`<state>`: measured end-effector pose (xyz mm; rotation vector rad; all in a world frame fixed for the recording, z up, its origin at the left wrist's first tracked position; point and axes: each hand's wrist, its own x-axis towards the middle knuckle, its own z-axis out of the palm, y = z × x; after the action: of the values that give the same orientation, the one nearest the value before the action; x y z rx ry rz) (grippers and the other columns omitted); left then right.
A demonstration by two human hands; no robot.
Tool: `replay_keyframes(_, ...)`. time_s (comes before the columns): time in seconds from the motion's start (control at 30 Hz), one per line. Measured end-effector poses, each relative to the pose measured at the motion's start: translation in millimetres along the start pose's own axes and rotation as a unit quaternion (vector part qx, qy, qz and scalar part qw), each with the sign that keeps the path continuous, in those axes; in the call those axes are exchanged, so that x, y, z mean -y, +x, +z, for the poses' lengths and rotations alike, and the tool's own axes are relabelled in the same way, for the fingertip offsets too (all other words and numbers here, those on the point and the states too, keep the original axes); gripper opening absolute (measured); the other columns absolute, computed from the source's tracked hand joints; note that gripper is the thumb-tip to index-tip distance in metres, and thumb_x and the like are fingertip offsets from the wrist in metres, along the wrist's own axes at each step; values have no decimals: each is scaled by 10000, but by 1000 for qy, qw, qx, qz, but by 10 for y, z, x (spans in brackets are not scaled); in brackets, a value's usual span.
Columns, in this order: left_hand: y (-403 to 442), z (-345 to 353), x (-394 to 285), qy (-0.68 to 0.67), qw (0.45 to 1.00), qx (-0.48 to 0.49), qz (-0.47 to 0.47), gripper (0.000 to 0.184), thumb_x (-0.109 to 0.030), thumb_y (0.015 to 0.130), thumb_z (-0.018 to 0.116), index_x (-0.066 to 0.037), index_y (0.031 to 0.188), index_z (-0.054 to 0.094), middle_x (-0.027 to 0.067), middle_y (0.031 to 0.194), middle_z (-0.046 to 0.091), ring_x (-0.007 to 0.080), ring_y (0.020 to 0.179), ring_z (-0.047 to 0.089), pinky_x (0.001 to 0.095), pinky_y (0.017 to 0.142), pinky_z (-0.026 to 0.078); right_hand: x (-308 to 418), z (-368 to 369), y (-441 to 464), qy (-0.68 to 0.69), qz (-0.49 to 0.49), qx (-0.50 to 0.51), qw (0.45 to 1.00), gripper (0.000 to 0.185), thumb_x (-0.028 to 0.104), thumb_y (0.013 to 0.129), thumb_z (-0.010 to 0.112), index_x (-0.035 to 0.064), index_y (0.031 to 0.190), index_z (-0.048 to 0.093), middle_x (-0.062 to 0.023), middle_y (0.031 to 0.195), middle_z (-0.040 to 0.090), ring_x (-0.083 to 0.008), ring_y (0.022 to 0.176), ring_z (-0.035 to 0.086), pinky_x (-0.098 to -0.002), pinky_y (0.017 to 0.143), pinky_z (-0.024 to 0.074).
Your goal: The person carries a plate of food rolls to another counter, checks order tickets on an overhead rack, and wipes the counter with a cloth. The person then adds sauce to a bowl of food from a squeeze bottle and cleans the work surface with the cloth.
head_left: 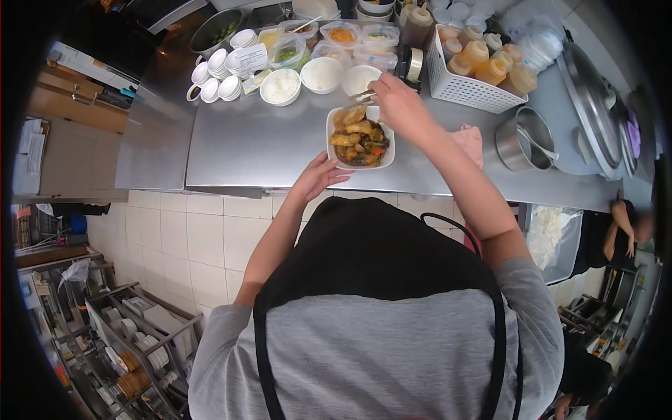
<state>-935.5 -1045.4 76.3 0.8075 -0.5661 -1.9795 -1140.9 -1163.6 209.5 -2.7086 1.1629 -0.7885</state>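
A white square bowl (391,152) near the counter's front edge holds cooked pieces of food in brown sauce (359,137). My left hand (318,179) is at the bowl's near left corner, fingers stretched out and apart, touching or almost touching its side. Above the bowl's far right corner, my right hand (402,108) is closed around metal tongs (362,96), whose tips point left over the food. Just beyond stand round white bowls: one of rice (281,86), another of rice (322,74), and a third (360,78) partly behind the tongs.
Stacked small white cups (218,63) and bagged ingredients (341,35) line the counter's back. To the right are a white basket of sauce bottles (478,98), a pink cloth (468,142) and a steel pot (516,150) with utensils. Another person (616,234) is at far right.
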Motion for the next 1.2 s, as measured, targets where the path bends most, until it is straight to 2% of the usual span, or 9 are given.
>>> replay_keyframes(0.23,4,-6,14,-2,1000,-4,1,420,-112,905,460,17,1248,254,184,1166,480,309,1004,568,388,852,499,-192,305,-166,-11,100,70,992,94,65,738,585,13,814,599,-127,821,546,-297,794,566,-379,694,459)
replay_keyframes(0.37,9,-10,5,-5,1000,-4,-2,425,-113,905,463,20,1248,250,184,1170,478,311,1003,568,388,853,499,-258,330,-230,-16,97,82,992,96,62,737,580,15,819,601,-126,831,544,-297,794,563,-382,704,462)
replay_keyframes(0.57,8,-17,17,-2,1000,-2,-4,424,-115,904,464,21,1246,253,186,1172,476,319,1007,565,393,858,495,-160,305,-94,-23,48,10,999,113,61,746,574,18,850,589,-123,840,532,-299,817,553,-390,707,451)
replay_keyframes(0.63,-1,7,4,4,1000,-2,1,422,-117,905,462,20,1247,255,186,1177,473,322,1015,559,394,863,491,-24,368,-55,40,21,-12,999,123,56,749,571,20,866,582,-122,840,526,-301,823,547,-385,715,444)
replay_keyframes(0.77,14,-26,28,10,1000,-3,1,389,-126,911,442,0,1245,286,178,1200,467,333,1049,538,430,902,462,36,490,-112,60,59,10,996,138,55,747,571,20,881,579,-124,851,523,-299,836,543,-380,728,443)
replay_keyframes(0.93,-1,21,7,6,1000,0,3,429,-124,906,462,17,1253,253,187,1177,472,310,1022,557,389,872,486,-26,484,-180,23,53,76,995,158,54,741,573,11,894,572,-129,873,521,-299,864,536,-384,750,442)
replay_keyframes(1.07,3,13,6,13,1000,-9,-4,430,-131,906,462,15,1253,255,191,1180,470,310,1024,556,388,874,483,-22,428,-148,18,53,75,996,162,49,737,572,3,892,566,-134,877,521,-300,860,536,-384,761,439)
replay_keyframes(1.13,0,20,14,16,1000,-8,2,423,-136,907,463,13,1251,267,194,1181,470,311,1024,555,389,879,480,-40,418,-139,44,27,-4,999,174,47,733,571,-3,900,562,-140,872,520,-303,860,535,-386,762,439)
replay_keyframes(1.2,0,17,18,18,1000,-5,-2,425,-139,906,462,3,1258,272,191,1196,466,322,1047,539,401,895,469,-63,429,-198,37,35,21,999,179,43,742,566,-2,915,562,-141,877,522,-308,865,535,-388,762,439)
